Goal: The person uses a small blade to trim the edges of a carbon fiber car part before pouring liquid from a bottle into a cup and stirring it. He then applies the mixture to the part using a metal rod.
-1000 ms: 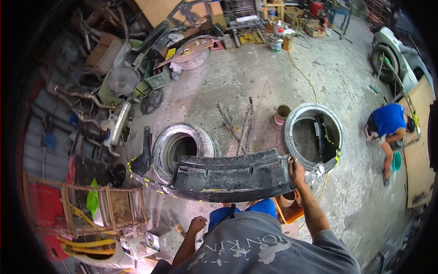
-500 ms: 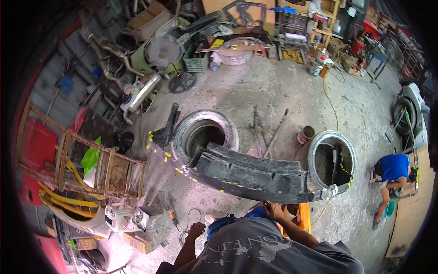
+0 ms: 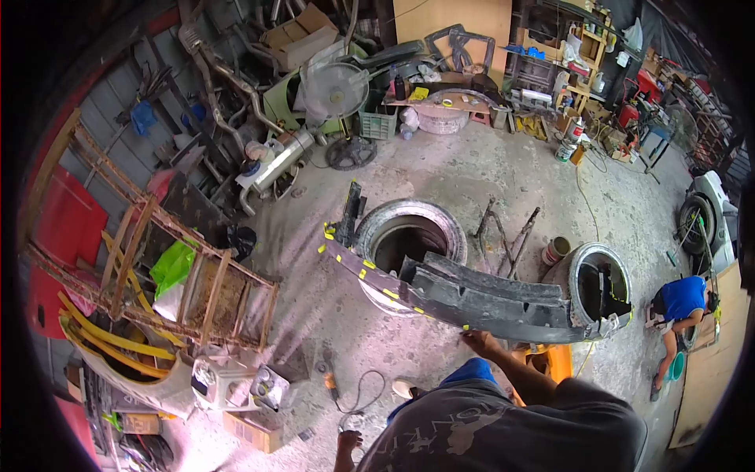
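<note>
A black car bumper (image 3: 495,303) lies across a whitish tyre (image 3: 413,206) on the left and another tyre (image 3: 578,263) on the right. Bits of yellow tape (image 3: 367,264) dot its left curve, and one piece sits on the edge close to my right fingers. My right hand (image 3: 478,343) is at the bumper's near edge, fingers bent together against it. Low in the view, my left hand (image 3: 350,440) hangs beside my body, away from the bumper, its fingers curled closed. Whatever it may hold is hidden.
An orange stool or stand (image 3: 554,363) is under the bumper by my right arm. A corded power tool (image 3: 329,381) lies on the floor to my left. A rusty ladder-like frame (image 3: 208,299) leans at left. Another person in a blue shirt (image 3: 683,299) bends at far right.
The view has swung left, so the bumper and tyres sit further right. My right hand has moved leftward along the bumper's edge. My left hand has dropped lower in the picture.
</note>
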Action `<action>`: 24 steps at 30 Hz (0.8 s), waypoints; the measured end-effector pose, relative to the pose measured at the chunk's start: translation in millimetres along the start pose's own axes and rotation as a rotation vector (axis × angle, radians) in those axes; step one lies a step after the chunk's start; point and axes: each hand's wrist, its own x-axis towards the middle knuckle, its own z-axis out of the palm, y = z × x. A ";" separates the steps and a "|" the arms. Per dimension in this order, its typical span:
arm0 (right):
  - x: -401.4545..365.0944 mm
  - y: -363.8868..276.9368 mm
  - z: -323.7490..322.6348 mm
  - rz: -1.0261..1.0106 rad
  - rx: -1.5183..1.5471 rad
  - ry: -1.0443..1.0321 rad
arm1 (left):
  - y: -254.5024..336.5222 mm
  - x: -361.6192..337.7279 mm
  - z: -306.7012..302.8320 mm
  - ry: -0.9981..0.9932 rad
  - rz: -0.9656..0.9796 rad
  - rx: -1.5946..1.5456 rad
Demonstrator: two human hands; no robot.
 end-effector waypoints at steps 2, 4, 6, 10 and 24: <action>18.7 4.0 45.0 -0.355 -0.124 -0.103 | -6.8 6.4 -16.0 0.138 -0.274 -0.362; 32.2 -24.3 77.7 -0.428 -0.074 -0.313 | -7.9 14.5 -28.1 0.234 -0.192 -0.367; 50.0 -77.6 104.1 -0.369 -0.019 -0.552 | 1.3 25.1 -37.2 0.333 -0.109 -0.378; 90.3 -160.8 158.8 -0.453 -0.061 -0.743 | 115.3 21.8 -60.3 0.456 0.185 -0.369; 287.2 -326.9 262.6 -0.627 0.179 -1.175 | 310.8 105.0 -227.2 0.199 0.441 -0.179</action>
